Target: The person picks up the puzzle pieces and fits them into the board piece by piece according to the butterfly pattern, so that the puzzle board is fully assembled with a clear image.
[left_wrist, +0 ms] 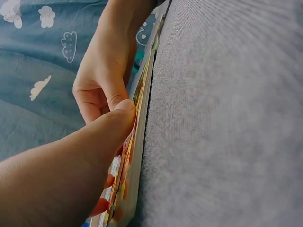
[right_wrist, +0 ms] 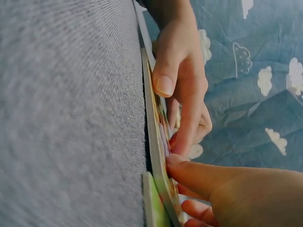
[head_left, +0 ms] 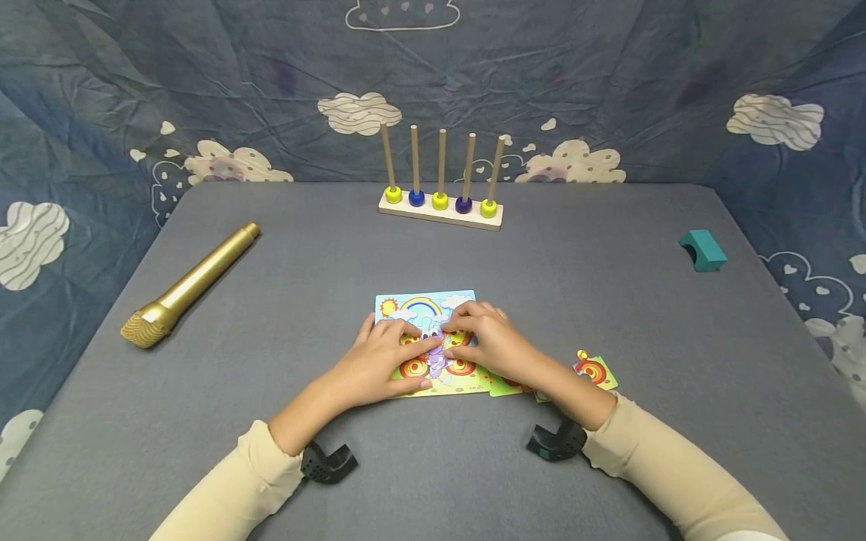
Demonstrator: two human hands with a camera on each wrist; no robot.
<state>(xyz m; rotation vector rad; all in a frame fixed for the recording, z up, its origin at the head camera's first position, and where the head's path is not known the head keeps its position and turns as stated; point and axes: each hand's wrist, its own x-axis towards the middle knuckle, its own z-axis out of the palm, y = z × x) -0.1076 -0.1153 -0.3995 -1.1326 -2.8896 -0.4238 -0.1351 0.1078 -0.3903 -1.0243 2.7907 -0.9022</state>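
Observation:
A jigsaw puzzle [head_left: 422,300] lies flat on the table, with a sun, a rainbow and a purple-bodied butterfly on it. My left hand [head_left: 376,363] rests on its left side, fingers extended; the index finger reaches the butterfly's body and the thumb lies near the lower edge. From the right, my right hand [head_left: 497,342] has its thumb and index finger bent about a puzzle piece [head_left: 461,340] at the butterfly's right wing. Both thumbs, the left thumb [left_wrist: 124,108] and the right thumb [right_wrist: 177,161], touch the puzzle's surface in the wrist views. My hands cover part of the picture.
A loose piece [head_left: 595,371] lies right of my right wrist, and a green-edged piece [head_left: 504,386] sits against the puzzle's lower right. Farther out are a gold microphone [head_left: 196,282], a peg stand with beads [head_left: 440,213] and a teal arch block [head_left: 707,252].

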